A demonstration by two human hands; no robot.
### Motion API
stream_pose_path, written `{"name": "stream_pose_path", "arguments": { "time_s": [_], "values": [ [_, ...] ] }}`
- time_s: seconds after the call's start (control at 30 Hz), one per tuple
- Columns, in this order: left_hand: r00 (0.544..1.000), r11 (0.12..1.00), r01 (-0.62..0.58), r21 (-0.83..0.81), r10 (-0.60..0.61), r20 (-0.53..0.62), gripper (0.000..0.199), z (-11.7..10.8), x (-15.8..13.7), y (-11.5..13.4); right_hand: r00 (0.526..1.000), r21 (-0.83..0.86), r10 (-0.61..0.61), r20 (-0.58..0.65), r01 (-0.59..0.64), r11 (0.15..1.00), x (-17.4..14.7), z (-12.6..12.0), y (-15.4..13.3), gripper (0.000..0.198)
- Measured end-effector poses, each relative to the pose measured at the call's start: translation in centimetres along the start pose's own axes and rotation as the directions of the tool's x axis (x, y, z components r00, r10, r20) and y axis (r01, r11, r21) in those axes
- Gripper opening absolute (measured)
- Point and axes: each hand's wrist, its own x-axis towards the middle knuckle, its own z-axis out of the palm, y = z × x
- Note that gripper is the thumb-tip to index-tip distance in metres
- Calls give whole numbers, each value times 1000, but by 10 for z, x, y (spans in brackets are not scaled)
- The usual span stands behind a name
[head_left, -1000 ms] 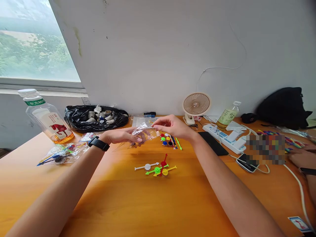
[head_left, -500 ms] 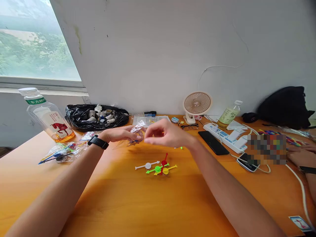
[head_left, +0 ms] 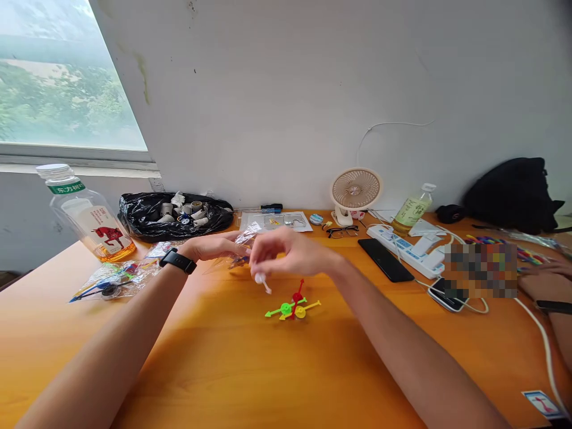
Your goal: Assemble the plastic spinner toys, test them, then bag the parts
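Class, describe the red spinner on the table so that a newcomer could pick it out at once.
On the wooden table, look just below the right hand in the picture. Three small plastic pieces lie bunched there: a green spinner, a yellow spinner and the red spinner. Besides its colour, only its arrow points away from the viewer; theirs point left.

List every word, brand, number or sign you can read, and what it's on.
"东方树", then a character lost round the curve: green band on the large clear plastic bottle.
Too small or blurred: the red characters on that bottle's pale label.
Also too blurred: the pale green label on the smaller clear bottle.
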Motion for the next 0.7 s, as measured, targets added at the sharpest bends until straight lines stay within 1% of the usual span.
{"name": "stream_pose_path", "arguments": {
  "time_s": [0.03, 0.07, 0.1, 0.13, 0.17, 0.2, 0.23, 0.27, 0.3, 0.33, 0.43, 0.5, 0.6, 0.67, 0.7],
  "values": [
    [999, 999, 10, -33, -8, 33, 34, -1, 0, -1, 985, 42, -51, -162, 59, 997, -4, -12, -6, 17],
    [997, 997, 29, -75, -23, 79, 35, -1, 0, -1, 944, 54, -76, -320, 98, 994, -8, -24, -11, 19],
    [991, 992, 49, -114, -34, 127, 39, -2, 0, -1, 878, 55, -103, -468, 145, 988, -12, -35, -13, 21],
    [988, 989, 48, -139, -26, 154, 44, -2, 1, 0, 803, 59, -117, -584, 186, 981, -16, -45, -14, 21],
    [985, 987, 43, -154, -16, 169, 49, -2, 1, 1, 737, 76, -104, -668, 207, 975, -19, -54, -13, 22],
    [985, 986, 37, -162, -9, 174, 53, -1, 1, 2, 684, 91, -82, -725, 213, 973, -21, -60, -11, 22],
    [985, 986, 34, -164, -5, 173, 55, -1, 2, 3, 651, 107, -55, -757, 207, 972, -23, -65, -8, 23],
    [986, 986, 31, -162, -4, 167, 57, 0, 2, 4, 641, 121, -26, -767, 184, 975, -24, -67, -5, 24],
    [987, 987, 31, -159, -5, 163, 58, 1, 2, 5, 656, 129, -1, -755, 149, 980, -24, -68, -3, 25],
    [987, 987, 33, -155, -8, 161, 58, 2, 2, 5, 688, 130, 20, -725, 109, 985, -25, -67, -1, 25],
    [988, 988, 32, -154, -9, 151, 57, 4, 3, 7, 816, 129, 76, -573, -2, 992, -23, -59, 0, 28],
    [989, 987, 26, -159, -2, 145, 55, 5, 3, 7, 870, 144, 96, -483, -29, 989, -21, -53, 1, 31],
    [989, 985, 29, -168, -3, 150, 50, 7, 5, 6, 916, 170, 92, -390, -27, 985, -14, -43, 7, 35],
    [989, 984, 39, -176, -12, 150, 49, 8, 7, 4, 927, 128, 64, -370, -17, 992, -8, -37, 14, 35],
    [989, 983, 42, -176, -16, 148, 48, 8, 7, 4, 925, 84, 44, -378, -13, 996, -5, -33, 18, 34]
  ]
}}
